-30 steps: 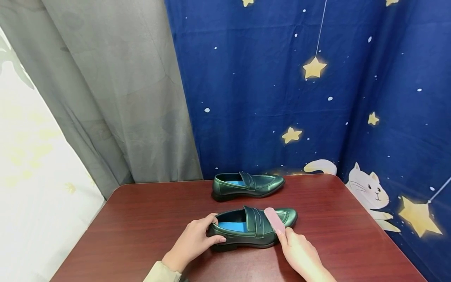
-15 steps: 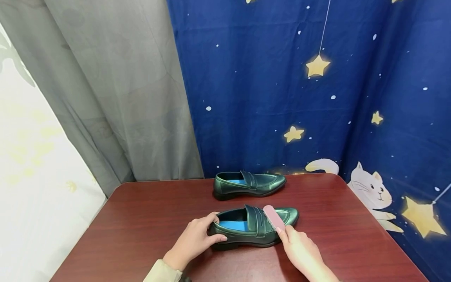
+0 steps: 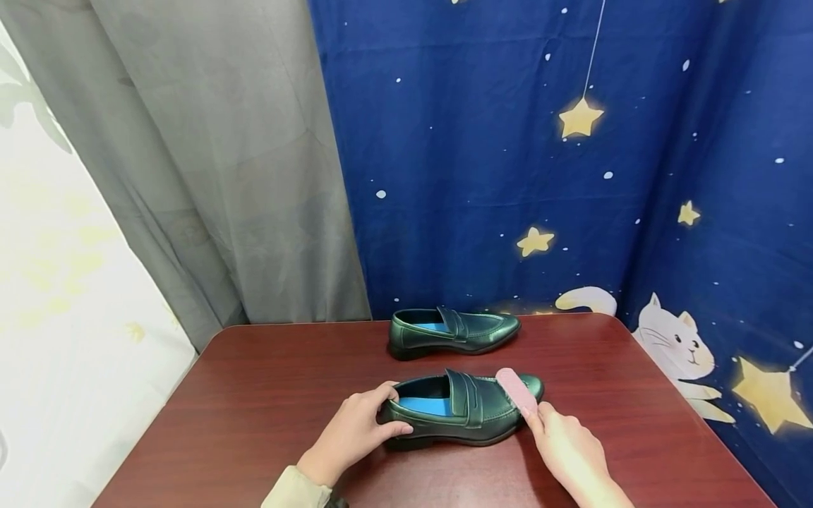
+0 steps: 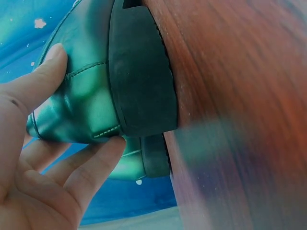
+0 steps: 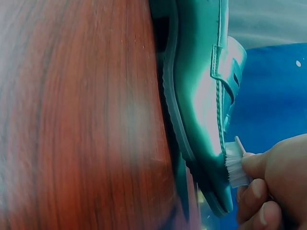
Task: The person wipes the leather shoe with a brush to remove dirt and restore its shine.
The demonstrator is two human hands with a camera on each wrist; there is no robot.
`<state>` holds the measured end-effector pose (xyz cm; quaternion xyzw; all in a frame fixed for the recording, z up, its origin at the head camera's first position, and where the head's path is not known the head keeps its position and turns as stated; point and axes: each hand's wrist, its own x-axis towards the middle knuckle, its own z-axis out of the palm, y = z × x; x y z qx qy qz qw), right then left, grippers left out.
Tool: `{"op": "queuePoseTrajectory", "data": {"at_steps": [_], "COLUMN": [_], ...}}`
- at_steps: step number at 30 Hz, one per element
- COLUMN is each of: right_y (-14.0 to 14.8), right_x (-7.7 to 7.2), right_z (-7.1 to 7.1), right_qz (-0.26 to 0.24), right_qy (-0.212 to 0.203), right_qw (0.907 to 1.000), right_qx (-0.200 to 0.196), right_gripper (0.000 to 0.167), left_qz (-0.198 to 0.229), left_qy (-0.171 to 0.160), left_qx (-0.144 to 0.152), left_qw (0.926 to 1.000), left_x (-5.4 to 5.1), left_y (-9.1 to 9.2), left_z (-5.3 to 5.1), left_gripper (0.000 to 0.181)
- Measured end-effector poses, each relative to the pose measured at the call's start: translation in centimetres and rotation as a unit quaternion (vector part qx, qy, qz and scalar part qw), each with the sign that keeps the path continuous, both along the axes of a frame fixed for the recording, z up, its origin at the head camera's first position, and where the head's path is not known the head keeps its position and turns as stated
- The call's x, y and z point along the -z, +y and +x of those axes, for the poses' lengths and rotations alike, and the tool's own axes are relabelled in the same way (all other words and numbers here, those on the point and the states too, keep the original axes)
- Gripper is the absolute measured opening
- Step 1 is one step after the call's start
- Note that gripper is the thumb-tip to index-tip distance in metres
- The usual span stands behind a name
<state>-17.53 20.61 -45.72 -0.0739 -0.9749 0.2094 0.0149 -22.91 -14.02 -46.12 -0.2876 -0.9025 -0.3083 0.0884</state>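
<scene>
A dark green loafer [image 3: 438,422] with a blue insole lies on the table, toe to the right. My left hand [image 3: 356,428] grips its heel, thumb on the near side and fingers round the back; the left wrist view shows the thumb and fingertips against the heel leather [image 4: 91,105]. In my right hand [image 3: 568,448] is a pink-backed brush [image 3: 516,390], held across the front of the shoe. Seen from the right wrist, its white bristles [image 5: 234,165] touch the upper near the toe, and my thumb presses along the brush.
The matching green loafer [image 3: 454,331] stands behind, near the far edge of the reddish-brown table [image 3: 286,367]. A grey curtain [image 3: 254,176] and a blue star-patterned curtain [image 3: 470,155] hang beyond the table.
My right hand has moved the brush from beside the strap rightward toward the toe. The left hand keeps its hold on the heel. The head view has shifted slightly.
</scene>
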Motion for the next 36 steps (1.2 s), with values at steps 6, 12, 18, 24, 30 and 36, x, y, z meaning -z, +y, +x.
{"op": "queuePoseTrajectory", "data": {"at_steps": [6, 12, 18, 24, 30, 36], "right_y": [1.1, 1.8, 2.1, 2.4, 2.3, 2.3], "right_x": [-0.2, -0.2, -0.2, 0.0, 0.2, 0.4], "right_z": [-0.1, 0.0, -0.1, -0.2, -0.2, -0.1], "right_qz": [0.007, 0.003, -0.001, -0.006, -0.012, -0.012], "right_qy": [-0.001, 0.000, -0.005, -0.012, -0.015, -0.006], "right_qw": [0.9999, 0.9999, 0.9998, 0.9997, 0.9996, 0.9996], "right_qx": [0.011, 0.017, 0.019, 0.020, 0.021, 0.023], "right_gripper": [0.029, 0.029, 0.035, 0.039, 0.042, 0.037], "left_qz": [0.004, -0.001, -0.005, -0.007, -0.010, -0.004], "left_qy": [-0.010, -0.028, -0.039, -0.053, -0.053, -0.041], "left_qx": [0.005, -0.011, -0.026, -0.030, -0.038, -0.028], "left_qw": [0.9999, 0.9995, 0.9989, 0.9981, 0.9978, 0.9988], "left_x": [-0.2, -0.4, -0.7, -0.7, -0.7, -0.4], "left_y": [-0.1, 0.1, 0.2, 0.2, 0.1, 0.1], "left_z": [-0.2, -0.5, -0.6, -1.1, -1.2, -0.7], "left_gripper": [0.040, 0.036, 0.036, 0.034, 0.036, 0.037]}}
